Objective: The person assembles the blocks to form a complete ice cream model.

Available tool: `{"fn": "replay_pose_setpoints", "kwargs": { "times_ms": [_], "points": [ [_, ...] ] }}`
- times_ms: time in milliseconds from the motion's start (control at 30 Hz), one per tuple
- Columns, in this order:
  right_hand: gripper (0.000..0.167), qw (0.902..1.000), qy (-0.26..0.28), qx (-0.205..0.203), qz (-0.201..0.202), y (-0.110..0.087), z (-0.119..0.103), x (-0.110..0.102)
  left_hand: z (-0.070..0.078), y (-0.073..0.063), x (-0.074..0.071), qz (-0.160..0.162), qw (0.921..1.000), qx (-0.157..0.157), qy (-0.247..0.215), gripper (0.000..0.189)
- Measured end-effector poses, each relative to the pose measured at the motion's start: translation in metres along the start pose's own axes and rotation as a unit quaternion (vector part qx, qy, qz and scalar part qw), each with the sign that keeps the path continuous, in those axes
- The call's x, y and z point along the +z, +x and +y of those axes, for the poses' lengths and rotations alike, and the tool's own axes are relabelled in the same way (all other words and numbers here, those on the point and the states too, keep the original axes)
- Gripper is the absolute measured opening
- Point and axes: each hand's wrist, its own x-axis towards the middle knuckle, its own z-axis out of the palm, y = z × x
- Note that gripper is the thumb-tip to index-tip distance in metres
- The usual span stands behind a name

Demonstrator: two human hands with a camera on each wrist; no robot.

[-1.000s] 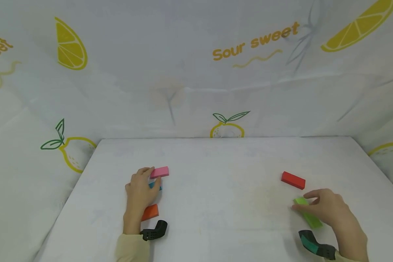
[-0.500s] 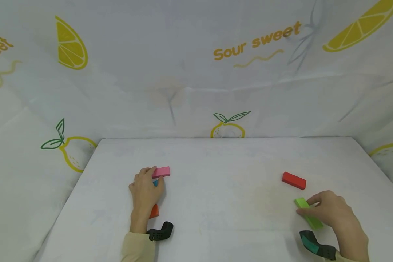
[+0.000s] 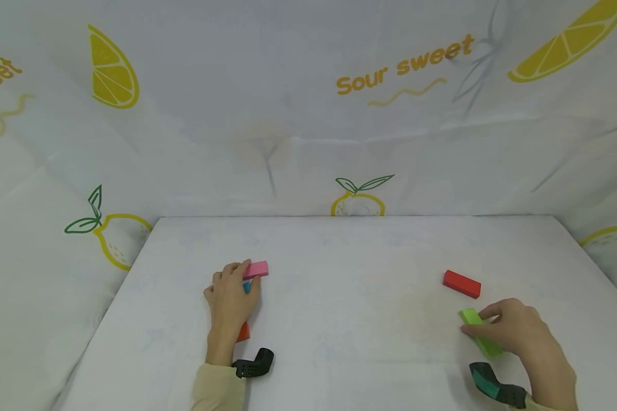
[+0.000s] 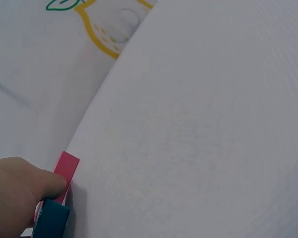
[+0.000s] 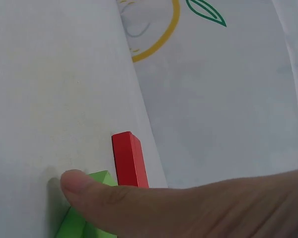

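Note:
My left hand (image 3: 230, 302) pinches the left part of a pink rectangular block (image 3: 259, 269) between thumb and fingers. A blue block (image 4: 50, 219) sits right by that thumb, mostly hidden under the hand in the head view. Under the left wrist, one end of an orange block (image 3: 244, 332) shows. On the right side, my right hand (image 3: 514, 325) grips a light green block (image 3: 488, 346), its thumb (image 5: 97, 196) on the near-left side and fingers across the other. Just beyond the green block lies a red block (image 3: 461, 283), untouched by either hand.
All the blocks are on a white table (image 3: 349, 314). Behind and beside it hangs a white cloth (image 3: 211, 114) printed with lemons and lettering. Each wrist wears a dark band, the left one (image 3: 254, 363) black, the right one (image 3: 496, 385) black and green.
My left hand has shifted right, the pink block moving slightly with it and more of the orange block now covered. The right hand has closed its thumb and fingers onto the green block.

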Motion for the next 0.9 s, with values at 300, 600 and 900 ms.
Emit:
{"fn": "replay_pose_setpoints", "kwargs": {
  "times_ms": [300,600,900],
  "points": [
    [0.069,1.0,-0.002,-0.005,-0.002,0.001,-0.001,0.001,0.0,0.0,0.002,0.005,0.9999,0.009,-0.003,0.04],
    [0.069,1.0,-0.005,0.003,0.005,0.003,-0.007,0.003,0.003,0.0,0.003,0.009,0.9995,0.016,-0.026,0.036],
    [0.071,0.9997,-0.005,-0.018,0.016,0.004,-0.016,0.006,0.004,-0.002,0.003,0.014,0.9994,0.021,-0.026,0.036]
  ]
}}
